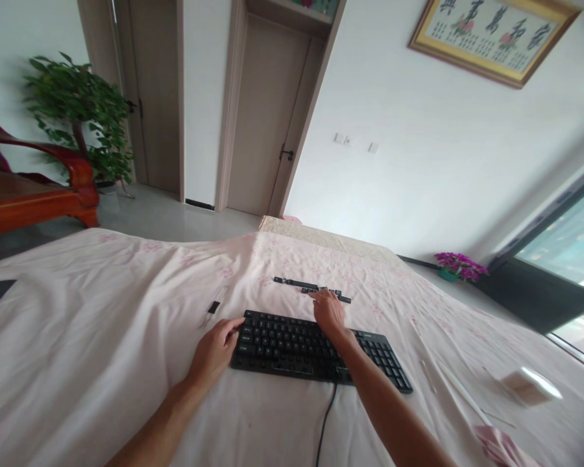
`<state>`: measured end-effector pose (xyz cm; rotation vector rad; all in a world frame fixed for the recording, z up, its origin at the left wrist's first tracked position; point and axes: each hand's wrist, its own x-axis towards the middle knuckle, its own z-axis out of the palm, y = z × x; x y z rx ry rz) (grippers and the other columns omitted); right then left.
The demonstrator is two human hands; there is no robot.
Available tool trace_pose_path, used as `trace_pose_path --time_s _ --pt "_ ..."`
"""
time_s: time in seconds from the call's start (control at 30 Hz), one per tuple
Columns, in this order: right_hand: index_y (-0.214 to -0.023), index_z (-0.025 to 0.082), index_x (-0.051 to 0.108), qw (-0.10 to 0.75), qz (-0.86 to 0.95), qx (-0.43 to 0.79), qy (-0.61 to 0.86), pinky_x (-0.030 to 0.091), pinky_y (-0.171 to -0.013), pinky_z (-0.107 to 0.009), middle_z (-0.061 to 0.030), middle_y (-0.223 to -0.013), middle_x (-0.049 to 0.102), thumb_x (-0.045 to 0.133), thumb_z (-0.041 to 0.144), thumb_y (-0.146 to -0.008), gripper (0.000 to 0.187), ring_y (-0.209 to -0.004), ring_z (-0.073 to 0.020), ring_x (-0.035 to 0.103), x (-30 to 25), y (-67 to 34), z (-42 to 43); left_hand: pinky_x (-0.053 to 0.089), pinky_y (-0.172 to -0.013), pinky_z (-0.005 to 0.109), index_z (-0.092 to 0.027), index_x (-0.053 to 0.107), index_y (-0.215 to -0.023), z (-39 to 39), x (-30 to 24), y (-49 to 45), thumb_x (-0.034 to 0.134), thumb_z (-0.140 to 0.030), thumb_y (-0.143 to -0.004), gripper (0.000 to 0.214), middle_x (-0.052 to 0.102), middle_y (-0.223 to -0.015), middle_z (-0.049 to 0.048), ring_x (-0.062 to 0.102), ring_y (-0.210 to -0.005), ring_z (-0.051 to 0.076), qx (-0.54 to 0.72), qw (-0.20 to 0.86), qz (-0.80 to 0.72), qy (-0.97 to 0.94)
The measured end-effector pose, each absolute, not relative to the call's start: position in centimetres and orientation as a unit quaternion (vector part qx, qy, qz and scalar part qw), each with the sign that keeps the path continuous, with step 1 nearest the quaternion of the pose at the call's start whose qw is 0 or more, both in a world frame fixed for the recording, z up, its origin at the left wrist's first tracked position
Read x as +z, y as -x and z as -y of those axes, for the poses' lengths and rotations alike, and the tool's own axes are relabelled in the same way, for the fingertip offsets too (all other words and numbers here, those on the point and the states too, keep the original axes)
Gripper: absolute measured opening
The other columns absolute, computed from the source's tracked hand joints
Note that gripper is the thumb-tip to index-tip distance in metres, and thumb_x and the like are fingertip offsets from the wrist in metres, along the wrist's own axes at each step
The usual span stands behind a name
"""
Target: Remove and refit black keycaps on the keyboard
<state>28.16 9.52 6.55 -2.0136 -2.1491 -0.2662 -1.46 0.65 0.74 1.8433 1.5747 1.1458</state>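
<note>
A black keyboard [282, 344] lies on the pink cloth, its cable running toward me, with keys absent along its front rows. My left hand [220, 344] is closed around the keyboard's left edge, thumb at the upper corner. Reaching across the keyboard, my right hand [329, 311] has its fingers bent together at loose black keycaps [305, 290] lined up behind it. Whether a keycap is between those fingertips is too small to make out. A long black key [302, 284] lies in that line.
A small black piece [213, 307] lies left of the keyboard. To the right are thin sticks [462, 389], a clear container of cotton swabs [530, 386] and a pink cloth [501, 446]. Beyond the bed stand a wooden chair [39, 188] and a plant [80, 110].
</note>
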Motion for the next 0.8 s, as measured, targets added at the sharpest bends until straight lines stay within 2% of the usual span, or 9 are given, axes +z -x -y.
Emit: trace_pose_path --time_s 0.2,0.37,0.5,0.8 --pt "-0.126 0.029 0.057 0.07 0.734 -0.122 0.665 0.03 -0.088 -0.033 -0.0077 -0.125 0.054 0.039 0.015 -0.091 0.042 -0.109 -0.0228 0.044 5.9 -27.3 -12.0 0.047 -0.092 0.029 -0.021 0.062 -0.115 -0.7 0.8 1.4 0.041 -0.015 -0.082 0.039 0.066 -0.114 0.0032 0.062 -0.101 0.015 0.412 0.225 -0.571 -0.673" --pt "-0.107 0.025 0.068 0.057 0.745 -0.127 0.653 0.027 -0.09 -0.034 -0.0088 -0.123 0.054 0.041 0.017 -0.091 0.032 -0.112 -0.024 0.04 6.1 -26.5 -13.5 0.047 -0.092 0.029 -0.021 0.062 -0.115 -0.7 0.7 1.4 0.041 -0.015 -0.083 0.038 0.066 -0.114 0.0035 0.062 -0.101 0.015 0.408 0.229 -0.574 -0.672" --pt "-0.097 0.022 0.07 0.044 0.748 -0.116 0.652 0.028 -0.088 -0.033 -0.0097 -0.11 0.06 0.043 0.019 -0.092 0.027 -0.108 -0.0222 0.044 6.3 -26.2 -13.7 0.047 -0.093 0.03 -0.021 0.062 -0.115 -0.6 0.9 1.4 0.042 -0.014 -0.083 0.038 0.066 -0.114 0.0033 0.062 -0.101 0.015 0.412 0.233 -0.573 -0.669" --pt "-0.105 0.023 0.066 0.029 0.732 -0.045 0.68 0.034 -0.079 -0.028 -0.0068 -0.107 0.066 0.046 0.023 -0.092 0.023 -0.097 -0.0187 0.058 6.5 -26.0 -13.3 0.048 -0.092 0.029 -0.022 0.063 -0.113 -0.4 1.3 1.5 0.043 -0.013 -0.082 0.037 0.067 -0.111 0.0029 0.062 -0.1 0.016 0.413 0.219 -0.573 -0.673"
